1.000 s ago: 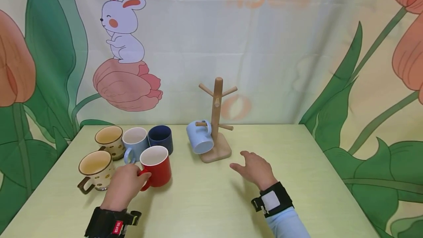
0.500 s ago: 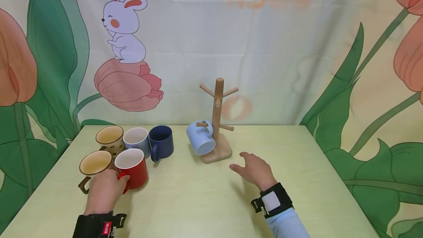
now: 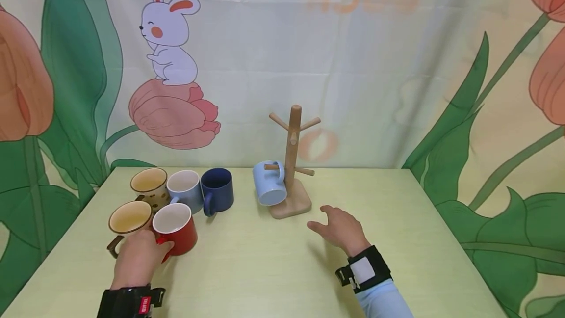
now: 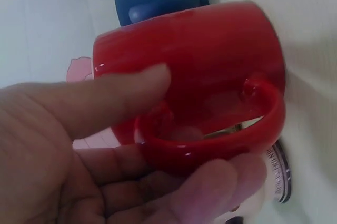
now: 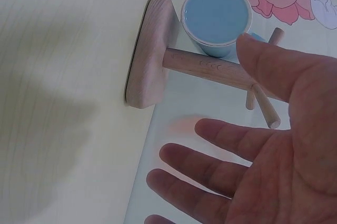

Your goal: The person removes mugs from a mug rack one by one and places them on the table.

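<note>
My left hand [image 3: 139,259] holds a red mug [image 3: 183,232] with a white inside by its handle. In the left wrist view the thumb lies by the top of the handle [image 4: 210,153], with fingers around and beneath it. A cream spotted mug [image 3: 130,217] with a brown handle is just left of the red one, partly behind the hand. To the right, my right hand [image 3: 337,229] hovers over the table, fingers spread and holding nothing. Near it stands a wooden mug tree [image 3: 291,151], where a light blue mug [image 3: 269,185] hangs tilted from a lower peg.
Behind the red mug stand a second cream mug [image 3: 150,185], a light blue mug [image 3: 185,193] and a dark blue mug [image 3: 218,190], all upright. A printed cloth backdrop [image 3: 362,87] rises at the back edge of the pale table [image 3: 256,274].
My left hand has brought the red mug leftward, to beside the front cream mug, uncovering the dark blue mug's handle. The hanging mug has swung slightly. My right hand has stayed nearly still.
</note>
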Action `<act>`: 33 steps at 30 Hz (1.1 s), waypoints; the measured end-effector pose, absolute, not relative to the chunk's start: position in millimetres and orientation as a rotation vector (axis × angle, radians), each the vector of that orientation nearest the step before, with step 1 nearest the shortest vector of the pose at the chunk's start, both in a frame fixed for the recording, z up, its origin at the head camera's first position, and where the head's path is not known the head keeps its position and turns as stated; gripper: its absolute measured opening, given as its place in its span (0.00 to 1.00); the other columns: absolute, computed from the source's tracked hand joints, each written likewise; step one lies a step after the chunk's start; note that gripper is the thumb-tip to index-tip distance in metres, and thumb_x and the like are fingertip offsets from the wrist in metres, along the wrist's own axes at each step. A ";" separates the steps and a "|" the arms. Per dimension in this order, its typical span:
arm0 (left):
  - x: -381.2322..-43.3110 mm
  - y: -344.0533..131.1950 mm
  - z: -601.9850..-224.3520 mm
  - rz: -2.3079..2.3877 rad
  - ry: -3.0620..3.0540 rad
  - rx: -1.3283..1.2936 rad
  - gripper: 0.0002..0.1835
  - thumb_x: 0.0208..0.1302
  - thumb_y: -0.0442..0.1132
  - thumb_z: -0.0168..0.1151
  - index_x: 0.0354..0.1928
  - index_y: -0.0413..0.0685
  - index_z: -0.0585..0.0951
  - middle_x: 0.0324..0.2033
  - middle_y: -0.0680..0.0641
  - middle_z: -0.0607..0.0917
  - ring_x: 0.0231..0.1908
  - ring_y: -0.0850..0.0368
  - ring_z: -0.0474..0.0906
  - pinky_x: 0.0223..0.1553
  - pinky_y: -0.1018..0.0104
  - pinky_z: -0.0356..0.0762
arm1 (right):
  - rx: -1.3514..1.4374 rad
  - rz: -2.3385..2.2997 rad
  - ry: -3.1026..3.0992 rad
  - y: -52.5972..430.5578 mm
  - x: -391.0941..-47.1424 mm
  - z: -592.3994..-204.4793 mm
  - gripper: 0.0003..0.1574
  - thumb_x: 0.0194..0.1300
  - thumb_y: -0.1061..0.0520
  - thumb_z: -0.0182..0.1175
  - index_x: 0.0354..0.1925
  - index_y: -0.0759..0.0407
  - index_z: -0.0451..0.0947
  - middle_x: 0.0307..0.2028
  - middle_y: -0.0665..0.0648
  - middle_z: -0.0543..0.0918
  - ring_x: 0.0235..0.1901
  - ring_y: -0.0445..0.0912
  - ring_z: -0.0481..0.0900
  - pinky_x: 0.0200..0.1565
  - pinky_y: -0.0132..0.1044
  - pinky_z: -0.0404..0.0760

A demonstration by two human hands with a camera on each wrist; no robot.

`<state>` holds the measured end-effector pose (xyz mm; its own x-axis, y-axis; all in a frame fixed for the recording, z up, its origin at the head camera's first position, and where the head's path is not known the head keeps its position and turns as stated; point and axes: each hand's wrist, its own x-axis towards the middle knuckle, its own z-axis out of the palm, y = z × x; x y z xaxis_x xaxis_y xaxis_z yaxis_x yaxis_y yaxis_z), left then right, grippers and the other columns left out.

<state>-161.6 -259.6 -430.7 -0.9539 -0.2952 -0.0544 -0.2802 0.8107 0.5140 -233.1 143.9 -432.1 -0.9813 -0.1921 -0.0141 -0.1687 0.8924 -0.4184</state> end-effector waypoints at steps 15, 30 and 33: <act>-160.4 -242.2 -395.9 -0.550 -2.963 0.453 0.37 0.59 0.57 0.70 0.54 0.29 0.75 0.44 0.26 0.80 0.41 0.30 0.77 0.31 0.36 0.77 | -0.270 -0.670 2.990 144.4 -233.1 -432.8 0.39 0.66 0.38 0.61 0.63 0.64 0.73 0.56 0.65 0.80 0.56 0.60 0.77 0.53 0.56 0.76; -193.6 -194.2 -390.7 -0.385 -2.814 0.046 0.31 0.58 0.54 0.72 0.45 0.29 0.80 0.38 0.29 0.79 0.37 0.31 0.78 0.31 0.36 0.78 | -0.269 -0.639 3.011 142.4 -237.4 -427.3 0.38 0.66 0.38 0.61 0.63 0.63 0.74 0.56 0.65 0.81 0.56 0.60 0.78 0.52 0.56 0.77; -201.8 -185.0 -389.6 -0.379 -2.815 -0.011 0.31 0.59 0.54 0.71 0.47 0.29 0.79 0.38 0.30 0.79 0.39 0.32 0.78 0.33 0.37 0.79 | -0.265 -0.631 3.032 142.2 -240.4 -426.4 0.38 0.66 0.38 0.61 0.63 0.63 0.74 0.56 0.65 0.81 0.56 0.60 0.78 0.52 0.56 0.77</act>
